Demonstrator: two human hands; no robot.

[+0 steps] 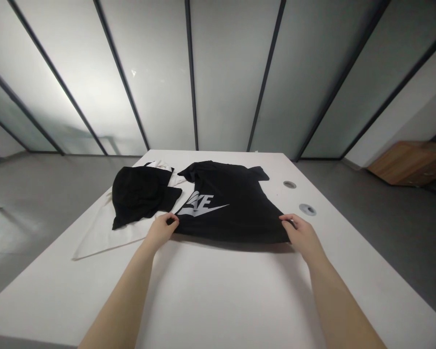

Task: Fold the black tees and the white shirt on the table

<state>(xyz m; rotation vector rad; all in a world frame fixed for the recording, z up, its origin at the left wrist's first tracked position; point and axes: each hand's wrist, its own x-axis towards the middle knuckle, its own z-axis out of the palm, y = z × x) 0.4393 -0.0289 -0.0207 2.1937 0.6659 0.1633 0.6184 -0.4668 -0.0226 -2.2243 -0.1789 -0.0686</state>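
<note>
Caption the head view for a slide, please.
Left hand and right hand pinch the near corners of a black printed T-shirt lying on a white table.

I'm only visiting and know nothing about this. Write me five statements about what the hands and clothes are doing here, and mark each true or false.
1. The left hand and right hand both pinch the near edge of the black T-shirt. True.
2. The pale print lies closer to the right hand. False: it is closer to the left hand.
3. A black garment lies on white cloth to the shirt's left. True.
4. The round table fittings are left of the shirt. False: both are to its right.
5. The shirt's sleeves are at the end nearest the person. False: they are at the far end.
</note>
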